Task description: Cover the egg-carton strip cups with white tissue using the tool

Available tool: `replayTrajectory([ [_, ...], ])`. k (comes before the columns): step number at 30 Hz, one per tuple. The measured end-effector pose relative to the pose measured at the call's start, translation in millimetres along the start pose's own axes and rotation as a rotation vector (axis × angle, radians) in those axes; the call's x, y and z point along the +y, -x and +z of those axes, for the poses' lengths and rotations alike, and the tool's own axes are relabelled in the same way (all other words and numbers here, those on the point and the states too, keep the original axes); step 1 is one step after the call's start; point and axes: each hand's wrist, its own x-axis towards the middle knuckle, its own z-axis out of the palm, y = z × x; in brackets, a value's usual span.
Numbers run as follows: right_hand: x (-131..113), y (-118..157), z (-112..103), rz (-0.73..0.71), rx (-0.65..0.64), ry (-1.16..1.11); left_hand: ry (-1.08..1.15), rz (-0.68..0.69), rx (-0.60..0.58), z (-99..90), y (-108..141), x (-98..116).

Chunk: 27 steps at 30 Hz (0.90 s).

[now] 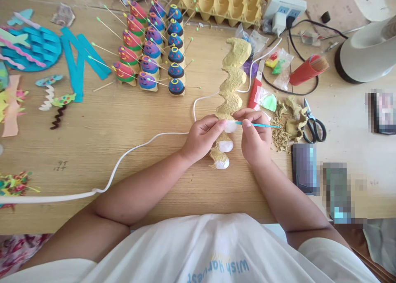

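Note:
A strip of tan egg-carton cups (232, 79) runs lengthwise away from me. Its three nearest cups carry white patches, such as the white patch (225, 146) on the second one. My left hand (202, 136) pinches the strip's left side, thumb beside the third white patch (230, 126). In my right hand (256, 136) is a thin blue tool (262, 125), held between thumb and fingers, its left end touching that third patch. The tool's other end points right, over tan scraps (281, 137). Fingers of both hands partly hide the strip.
Rows of painted cups with pins (150, 52) stand at the back left. Black-handled scissors (314, 126), a phone (305, 167) and a red cutter (255, 94) lie to the right. A white cable (123, 156) crosses the table. A power strip (284, 8) sits behind.

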Motion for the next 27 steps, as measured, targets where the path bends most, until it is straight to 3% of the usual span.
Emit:
replayTrajectory([
  [8,-1,1,-6,-0.184,0.019,0.235,0.086,-0.088,0.1,-2.8,-4,-11],
  [16,-9,4,-10,-0.285,-0.122,0.381,0.092,-0.14,0.082,-0.8,-6,-5],
  [24,-10,4,-11,-0.224,-0.141,0.378,0.117,-0.154,0.054,-1.4,-5,-8],
  [27,-8,4,-12,-0.27,-0.146,0.393,0.131,-0.174,0.041,-1.1,-5,-6],
])
